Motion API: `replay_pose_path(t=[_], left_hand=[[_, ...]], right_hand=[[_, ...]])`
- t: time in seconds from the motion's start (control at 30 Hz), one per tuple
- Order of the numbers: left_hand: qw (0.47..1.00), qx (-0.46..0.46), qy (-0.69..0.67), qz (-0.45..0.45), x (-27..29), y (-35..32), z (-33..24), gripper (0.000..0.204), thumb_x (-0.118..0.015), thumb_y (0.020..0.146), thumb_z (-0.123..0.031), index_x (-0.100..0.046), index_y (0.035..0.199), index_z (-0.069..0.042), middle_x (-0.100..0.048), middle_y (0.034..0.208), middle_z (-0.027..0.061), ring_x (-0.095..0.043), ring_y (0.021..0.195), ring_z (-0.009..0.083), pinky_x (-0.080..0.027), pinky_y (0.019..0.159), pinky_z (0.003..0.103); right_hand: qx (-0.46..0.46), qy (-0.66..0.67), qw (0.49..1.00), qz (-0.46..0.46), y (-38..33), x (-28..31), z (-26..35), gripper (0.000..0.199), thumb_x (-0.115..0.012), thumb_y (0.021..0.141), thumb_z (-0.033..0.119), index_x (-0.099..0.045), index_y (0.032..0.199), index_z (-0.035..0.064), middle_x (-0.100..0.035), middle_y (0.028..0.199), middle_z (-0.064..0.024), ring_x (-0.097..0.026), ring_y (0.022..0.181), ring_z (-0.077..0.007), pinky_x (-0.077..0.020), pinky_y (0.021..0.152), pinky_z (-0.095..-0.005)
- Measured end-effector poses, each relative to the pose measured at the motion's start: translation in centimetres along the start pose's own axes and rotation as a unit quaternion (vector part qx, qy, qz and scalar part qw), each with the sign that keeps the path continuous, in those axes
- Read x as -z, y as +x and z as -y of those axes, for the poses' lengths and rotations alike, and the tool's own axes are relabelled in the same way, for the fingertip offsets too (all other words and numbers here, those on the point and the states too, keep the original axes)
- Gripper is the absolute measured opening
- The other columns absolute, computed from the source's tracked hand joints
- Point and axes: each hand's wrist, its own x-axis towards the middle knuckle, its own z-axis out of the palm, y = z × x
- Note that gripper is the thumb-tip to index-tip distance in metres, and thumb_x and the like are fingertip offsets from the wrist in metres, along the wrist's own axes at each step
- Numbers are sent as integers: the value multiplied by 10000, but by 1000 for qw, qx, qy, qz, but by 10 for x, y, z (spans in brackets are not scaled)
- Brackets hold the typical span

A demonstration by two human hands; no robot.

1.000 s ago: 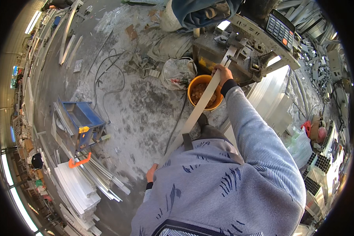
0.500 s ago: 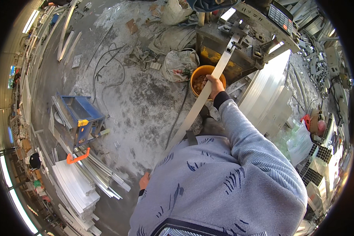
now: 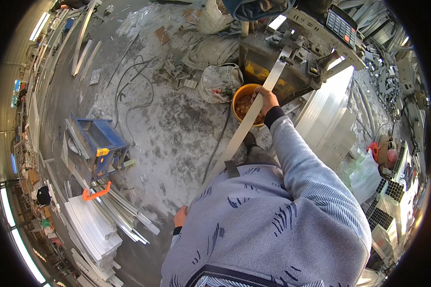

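My right hand point(image 3: 267, 102) is closed around a long, flat, silvery metal bar point(image 3: 243, 128), partway along its length. The bar's far end rests at a clamp-like fixture point(image 3: 286, 59) on a worn metal machine table point(image 3: 256, 71). Its near end runs down past my waist and is hidden behind my clothing. Just below my right hand stands an orange bucket point(image 3: 234, 99) holding brownish lumps. My left hand point(image 3: 180, 216) hangs low by my left side, partly covered by my body; its fingers cannot be made out.
Stacked long metal profiles point(image 3: 318, 115) lie right of the machine, and another stack point(image 3: 88, 222) lies at lower left. A blue metal stand point(image 3: 103, 134) is on the left. Black cable point(image 3: 122, 93) trails over the floor near a white sack point(image 3: 220, 82). A calculator point(image 3: 341, 25) sits top right.
My right hand has shifted slightly up and right with the bar. The notched far end, visible on top of the fixture before, now sits further into it. My left hand has moved slightly upward.
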Motion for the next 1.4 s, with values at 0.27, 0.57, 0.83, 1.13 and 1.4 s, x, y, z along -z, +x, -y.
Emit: replay_pose_path(t=[0.27, 0.57, 0.83, 1.13, 1.4], left_hand=[[1000, -20, 12, -10, 13, -3, -23, 322, -606, 863, -371, -587, 996, -78, -668, 882, 248, -619, 890, 477, -461, 719, 549], [999, -22, 21, 40, -23, 54, -27, 232, -553, 902, -303, -569, 1079, -154, -668, 879, 267, -626, 883, 494, -472, 723, 550], [998, -34, 5, 47, -4, 49, -59, 217, -560, 900, -289, -560, 1065, -148, -670, 858, 257, -629, 874, 496, -472, 719, 531], [998, -60, -5, 33, -9, 51, -51, 179, -504, 931, -250, -564, 1072, -158, -675, 906, 242, -640, 891, 470, -482, 732, 502], [997, -64, 5, 31, -18, 56, -41, 197, -520, 925, -269, -558, 1096, -180, -681, 894, 234, -639, 886, 475, -481, 718, 522]], right_hand=[[30, -49, 998, 27, 18, 59, 31, 353, -646, 919, 262, -544, 1183, 51, -647, 1054, -109, -657, 869, -247, -558, 701, -420], [273, -605, 683, -304, 43, 166, 161, 623, -685, 746, 277, -577, 1342, 134, -725, 997, -134, -692, 976, -323, -530, 882, -411], [193, -715, 591, -318, 38, 152, 182, 645, -642, 803, 230, -482, 1429, 235, -683, 1185, -197, -651, 1101, -380, -516, 939, -460], [161, -764, 544, -308, 32, 140, 185, 639, -662, 825, 252, -471, 1435, 257, -691, 1163, -195, -657, 1089, -389, -527, 919, -469], [195, -711, 612, -287, 33, 137, 126, 700, -702, 769, 309, -478, 1425, 212, -706, 1096, -204, -676, 1026, -401, -535, 906, -477]])
